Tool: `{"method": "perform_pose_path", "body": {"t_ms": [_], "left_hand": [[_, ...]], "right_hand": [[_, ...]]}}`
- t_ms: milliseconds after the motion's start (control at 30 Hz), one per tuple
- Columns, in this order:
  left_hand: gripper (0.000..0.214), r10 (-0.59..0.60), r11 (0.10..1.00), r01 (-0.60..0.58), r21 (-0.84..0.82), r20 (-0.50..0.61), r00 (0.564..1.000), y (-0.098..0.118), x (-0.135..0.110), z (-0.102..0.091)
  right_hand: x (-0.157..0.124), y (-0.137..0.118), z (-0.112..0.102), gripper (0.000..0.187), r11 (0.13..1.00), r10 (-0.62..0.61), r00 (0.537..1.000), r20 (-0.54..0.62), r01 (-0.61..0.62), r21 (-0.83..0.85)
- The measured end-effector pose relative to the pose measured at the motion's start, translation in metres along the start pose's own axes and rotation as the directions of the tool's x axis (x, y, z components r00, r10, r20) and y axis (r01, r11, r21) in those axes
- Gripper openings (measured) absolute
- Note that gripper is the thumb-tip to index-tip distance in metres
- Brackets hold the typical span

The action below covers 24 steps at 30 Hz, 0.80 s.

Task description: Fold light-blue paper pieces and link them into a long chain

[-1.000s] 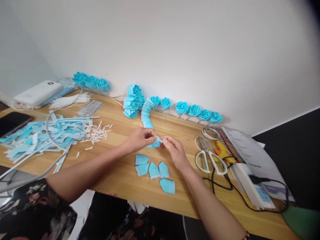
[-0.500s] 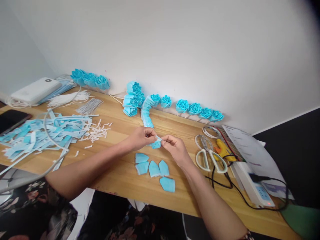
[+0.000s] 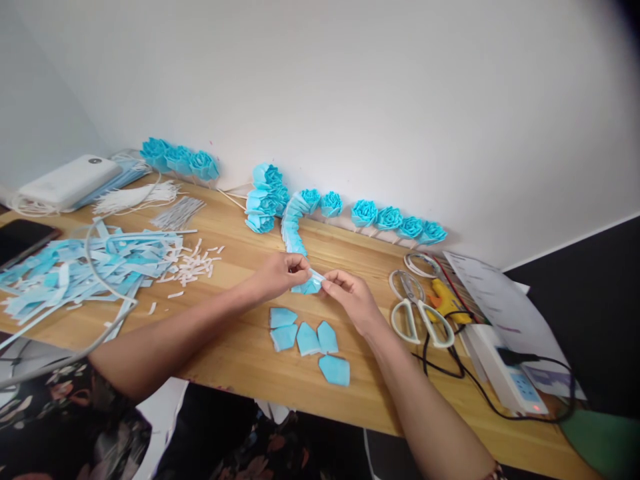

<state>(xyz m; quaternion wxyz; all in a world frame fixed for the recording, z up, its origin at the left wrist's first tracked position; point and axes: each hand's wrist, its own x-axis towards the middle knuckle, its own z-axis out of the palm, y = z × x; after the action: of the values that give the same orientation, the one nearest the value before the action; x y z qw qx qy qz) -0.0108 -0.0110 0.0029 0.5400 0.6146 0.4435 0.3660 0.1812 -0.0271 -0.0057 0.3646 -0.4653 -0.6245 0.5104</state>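
Between my two hands is a small pale blue fabric piece (image 3: 316, 276), its edge pinched at both ends. My left hand (image 3: 281, 275) grips the left end, fingers closed. The right end is between the thumb and fingers of my right hand (image 3: 350, 295). Just beneath, a blue piece (image 3: 306, 288) shows partly; whether it is joined to the held one I cannot tell. Nearer to me, several flat blue pieces with pointed ends (image 3: 309, 339) lie on the wooden table (image 3: 240, 347). Behind my hands, a curved row of overlapping blue pieces (image 3: 292, 230) runs toward the wall.
Blue fabric flowers (image 3: 390, 217) line the wall. At right are white-handled scissors (image 3: 414, 307), a yellow glue gun (image 3: 445, 298) and a power strip (image 3: 515, 380) with black cable. At left lie blue strips (image 3: 100, 267), white scraps (image 3: 193, 263), a phone (image 3: 23, 240) and a white power bank (image 3: 70, 180).
The pale edge between my fingers shows a little wider and flatter than before. Both hands stay in nearly the same place.
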Motion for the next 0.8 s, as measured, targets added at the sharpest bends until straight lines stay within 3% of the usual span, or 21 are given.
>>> {"method": "perform_pose_path", "body": {"t_ms": [300,567,800], "left_hand": [[0.032,-0.055,0.99,0.077,-0.117,0.176,0.983,0.002,-0.001,-0.004],[0.028,-0.03,0.994,0.042,-0.098,0.119,0.992,0.006,0.0,-0.009],[0.021,0.026,0.999,-0.031,0.04,0.106,0.994,0.001,0.002,-0.011]], "right_hand": [[0.001,0.004,-0.004,0.017,0.999,-0.037,0.999,-0.006,0.037,-0.039],[0.0,0.0,-0.002,0.017,0.986,-0.068,0.997,-0.048,0.06,-0.154],[0.0,0.0,-0.001,0.018,0.97,-0.094,0.994,-0.053,0.079,-0.229]]}}
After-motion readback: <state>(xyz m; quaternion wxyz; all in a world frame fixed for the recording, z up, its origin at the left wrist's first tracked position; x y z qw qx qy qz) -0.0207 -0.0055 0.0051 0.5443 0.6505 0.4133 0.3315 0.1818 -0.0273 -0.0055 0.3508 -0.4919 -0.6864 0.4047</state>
